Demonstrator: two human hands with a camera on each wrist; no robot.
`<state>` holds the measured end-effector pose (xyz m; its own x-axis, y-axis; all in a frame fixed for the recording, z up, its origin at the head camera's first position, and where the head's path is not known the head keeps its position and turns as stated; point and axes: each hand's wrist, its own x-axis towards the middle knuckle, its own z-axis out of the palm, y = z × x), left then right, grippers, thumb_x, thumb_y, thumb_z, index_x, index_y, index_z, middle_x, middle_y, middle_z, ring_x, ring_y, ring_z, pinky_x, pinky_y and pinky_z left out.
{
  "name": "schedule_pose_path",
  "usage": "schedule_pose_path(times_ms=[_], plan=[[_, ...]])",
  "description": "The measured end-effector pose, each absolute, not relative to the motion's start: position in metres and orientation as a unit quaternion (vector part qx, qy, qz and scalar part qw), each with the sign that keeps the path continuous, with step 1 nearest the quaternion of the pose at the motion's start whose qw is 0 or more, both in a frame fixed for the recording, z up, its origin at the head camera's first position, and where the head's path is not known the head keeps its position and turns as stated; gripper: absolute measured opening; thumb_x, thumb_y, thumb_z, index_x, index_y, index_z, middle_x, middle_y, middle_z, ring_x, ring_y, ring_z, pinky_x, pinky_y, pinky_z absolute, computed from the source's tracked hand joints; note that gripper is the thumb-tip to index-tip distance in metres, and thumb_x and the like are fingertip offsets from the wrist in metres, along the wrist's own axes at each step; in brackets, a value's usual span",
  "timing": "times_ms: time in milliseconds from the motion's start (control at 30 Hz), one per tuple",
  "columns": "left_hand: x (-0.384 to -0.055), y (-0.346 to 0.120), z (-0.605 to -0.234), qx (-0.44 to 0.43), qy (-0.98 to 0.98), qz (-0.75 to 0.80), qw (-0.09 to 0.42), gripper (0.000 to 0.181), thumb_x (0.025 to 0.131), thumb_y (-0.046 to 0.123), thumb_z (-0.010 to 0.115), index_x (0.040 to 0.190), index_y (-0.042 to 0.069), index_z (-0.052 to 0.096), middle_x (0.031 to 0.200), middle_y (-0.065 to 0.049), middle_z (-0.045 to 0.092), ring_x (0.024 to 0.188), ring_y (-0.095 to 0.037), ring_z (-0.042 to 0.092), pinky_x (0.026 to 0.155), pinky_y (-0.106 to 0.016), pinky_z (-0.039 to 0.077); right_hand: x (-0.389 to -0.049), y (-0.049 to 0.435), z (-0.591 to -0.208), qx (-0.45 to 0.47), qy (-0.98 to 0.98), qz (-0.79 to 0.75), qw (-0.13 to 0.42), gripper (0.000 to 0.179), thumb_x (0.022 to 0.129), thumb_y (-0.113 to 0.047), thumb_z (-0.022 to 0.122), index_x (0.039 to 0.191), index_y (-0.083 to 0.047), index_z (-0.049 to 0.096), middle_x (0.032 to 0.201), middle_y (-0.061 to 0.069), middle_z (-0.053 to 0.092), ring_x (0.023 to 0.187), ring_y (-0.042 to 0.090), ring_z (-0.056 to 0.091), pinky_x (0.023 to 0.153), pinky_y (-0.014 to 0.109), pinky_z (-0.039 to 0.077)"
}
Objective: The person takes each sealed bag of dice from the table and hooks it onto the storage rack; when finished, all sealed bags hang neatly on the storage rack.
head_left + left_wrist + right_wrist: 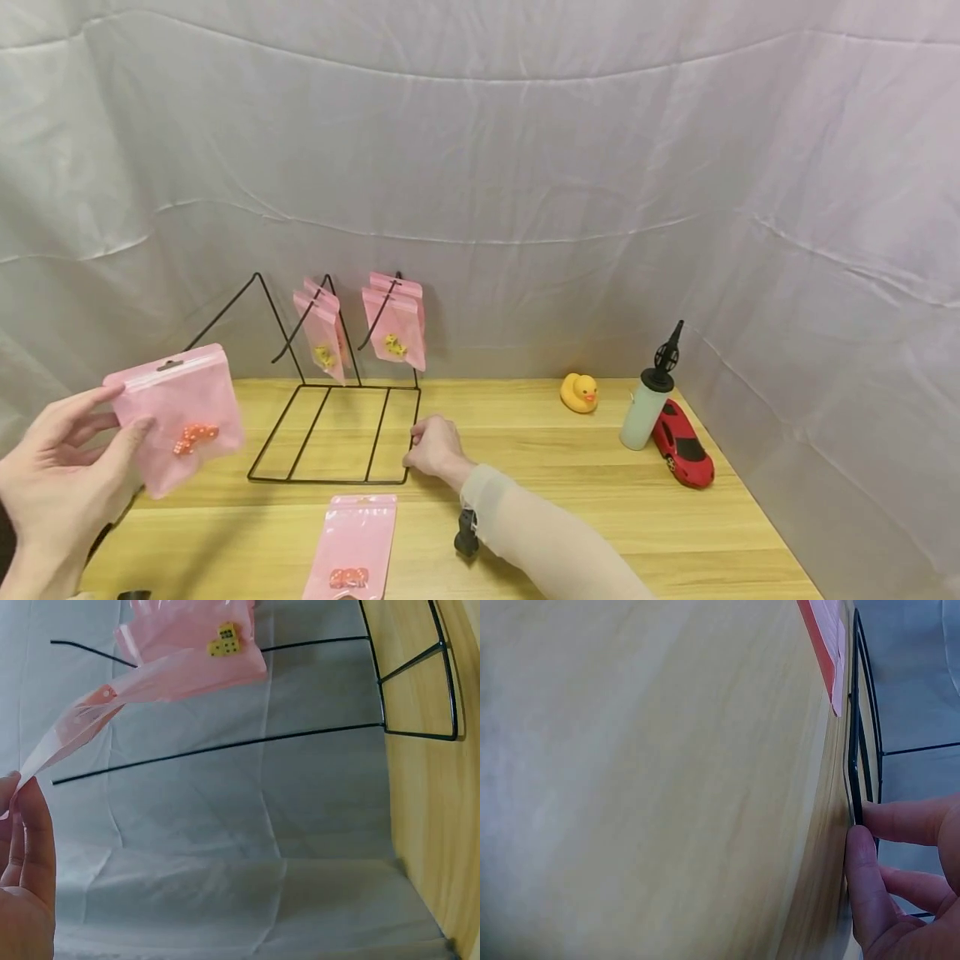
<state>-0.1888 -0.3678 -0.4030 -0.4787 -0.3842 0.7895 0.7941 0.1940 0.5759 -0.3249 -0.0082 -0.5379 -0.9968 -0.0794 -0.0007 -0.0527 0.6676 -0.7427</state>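
At the left of the head view, my left hand [63, 467] pinches a pink zip bag [180, 396] between thumb and fingers. Orange dice [195, 437] show through its front. The left wrist view has this bag [82, 724] nearly edge-on. A black wire display rack [326, 482] stands on the table. My right hand [437, 450] grips the right side bar of its base; in the right wrist view thumb and fingertips meet around the wire [853, 742]. Pink bags hang on the rack's middle hook [288, 343] and right hook [375, 321], the front ones holding yellow dice [395, 344].
Another pink bag [356, 529] with orange dice lies flat in front of the rack. To the right are a yellow rubber duck [579, 393], a pale green hand pump [640, 412] with a black top, and a red toy car [684, 450]. Grey cloth [495, 167] hangs behind.
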Motion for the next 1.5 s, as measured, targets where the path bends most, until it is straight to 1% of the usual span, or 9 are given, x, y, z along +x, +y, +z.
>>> schedule_pose_path(times_ms=[133, 333, 533, 733, 933, 1100, 1233, 1300, 1500], plan=[[-0.193, -0.373, -0.406, -0.174, -0.567, -0.652, 0.472, 0.050, 0.078, -0.035, 0.072, 0.127, -0.033, 0.062, 0.115, -0.006, 0.081, 0.091, -0.006, 0.083, 0.076, -0.013, 0.062, -0.330, -0.008, -0.548, -0.043, 0.918, -0.394, 0.009, 0.051, 0.073, -0.009, 0.099, 0.122, -0.009, 0.086, 0.093, -0.006, 0.074, 0.092, 0.014, 0.067, 0.095, 0.037, 0.063], [-0.203, -0.375, -0.410, -0.170, -0.567, -0.645, 0.484, 0.049, 0.077, -0.036, 0.072, 0.125, -0.034, 0.062, 0.113, -0.005, 0.083, 0.088, -0.005, 0.083, 0.075, -0.013, 0.061, -0.338, -0.008, -0.559, -0.044, 0.921, -0.387, 0.011, 0.051, 0.072, -0.012, 0.101, 0.121, -0.011, 0.086, 0.092, -0.008, 0.075, 0.091, 0.013, 0.067, 0.092, 0.034, 0.062], [-0.210, -0.377, -0.412, -0.131, -0.577, -0.634, 0.498, 0.049, 0.076, -0.033, 0.074, 0.124, -0.032, 0.066, 0.108, 0.000, 0.083, 0.083, -0.001, 0.082, 0.072, -0.012, 0.060, -0.332, -0.010, -0.553, -0.040, 0.918, -0.395, 0.017, 0.051, 0.073, -0.010, 0.100, 0.122, -0.009, 0.085, 0.093, -0.006, 0.074, 0.090, 0.014, 0.066, 0.093, 0.036, 0.062], [-0.216, -0.377, -0.414, -0.089, -0.625, -0.592, 0.502, 0.049, 0.079, -0.028, 0.076, 0.127, -0.028, 0.068, 0.107, 0.012, 0.083, 0.082, 0.006, 0.079, 0.069, -0.007, 0.057, -0.311, -0.010, -0.523, -0.035, 0.909, -0.414, 0.030, 0.054, 0.074, -0.003, 0.099, 0.126, -0.002, 0.083, 0.099, 0.000, 0.076, 0.092, 0.014, 0.065, 0.100, 0.041, 0.062], [-0.224, -0.371, -0.416, -0.018, -0.674, -0.541, 0.503, 0.049, 0.080, -0.023, 0.081, 0.128, -0.019, 0.074, 0.108, 0.024, 0.079, 0.082, 0.014, 0.076, 0.070, -0.004, 0.055, -0.309, -0.010, -0.521, -0.039, 0.914, -0.402, 0.022, 0.052, 0.076, -0.005, 0.099, 0.125, -0.003, 0.083, 0.100, 0.000, 0.078, 0.094, 0.013, 0.065, 0.100, 0.040, 0.062], [-0.234, -0.368, -0.417, -0.027, -0.667, -0.545, 0.507, 0.048, 0.080, -0.021, 0.083, 0.127, -0.019, 0.075, 0.107, 0.023, 0.080, 0.082, 0.013, 0.076, 0.070, -0.004, 0.055, -0.318, -0.008, -0.532, -0.050, 0.913, -0.404, 0.020, 0.051, 0.075, -0.006, 0.099, 0.124, -0.004, 0.085, 0.097, -0.002, 0.077, 0.096, 0.015, 0.067, 0.098, 0.039, 0.062], [-0.241, -0.368, -0.416, -0.020, -0.670, -0.546, 0.502, 0.048, 0.081, -0.019, 0.085, 0.128, -0.016, 0.076, 0.108, 0.025, 0.079, 0.082, 0.014, 0.076, 0.073, -0.005, 0.056, -0.337, -0.007, -0.560, -0.058, 0.919, -0.389, 0.013, 0.049, 0.076, -0.012, 0.097, 0.123, -0.011, 0.087, 0.094, -0.008, 0.075, 0.094, 0.013, 0.067, 0.089, 0.032, 0.061], [-0.245, -0.368, -0.415, -0.006, -0.675, -0.547, 0.495, 0.049, 0.081, -0.018, 0.086, 0.129, -0.013, 0.077, 0.108, 0.027, 0.078, 0.082, 0.014, 0.076, 0.073, -0.005, 0.056, -0.337, -0.006, -0.559, -0.054, 0.918, -0.392, 0.019, 0.050, 0.076, -0.012, 0.098, 0.124, -0.011, 0.086, 0.094, -0.008, 0.075, 0.093, 0.013, 0.067, 0.087, 0.032, 0.061], [-0.256, -0.367, -0.415, 0.009, -0.682, -0.545, 0.487, 0.047, 0.083, -0.015, 0.087, 0.129, -0.010, 0.078, 0.109, 0.028, 0.077, 0.082, 0.014, 0.075, 0.073, -0.005, 0.056, -0.315, -0.007, -0.525, -0.039, 0.910, -0.411, 0.036, 0.054, 0.076, -0.007, 0.100, 0.127, -0.002, 0.083, 0.099, -0.001, 0.078, 0.096, 0.015, 0.067, 0.095, 0.038, 0.063]])
